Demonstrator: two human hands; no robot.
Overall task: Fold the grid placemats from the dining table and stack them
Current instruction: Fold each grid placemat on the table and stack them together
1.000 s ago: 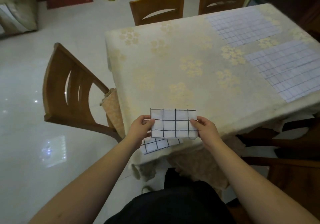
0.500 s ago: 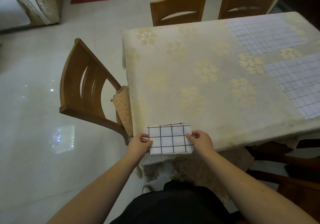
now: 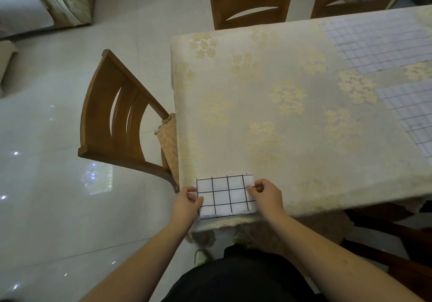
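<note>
A small folded white cloth placemat with a black grid (image 3: 224,194) lies flat at the near left corner of the desk (image 3: 292,119), which is draped in a cream tablecloth with pale gold flower clusters. A sliver of another grid piece peeks out just under its near edge. The left hand (image 3: 185,204) pinches the mat's left edge between thumb and curled fingers; the right hand (image 3: 265,195) pinches the right edge the same way, fingers (image 3: 253,190) bent down onto the cloth. Two unfolded white grid placemats lie flat farther off on the right: one at the far right corner (image 3: 378,42), one nearer along the right edge (image 3: 413,112), apart from each other. A brown wooden chair with a curved slatted back (image 3: 114,119) stands just beside the desk's left side, and two more wooden chairs (image 3: 252,2) stand at the far side
</note>
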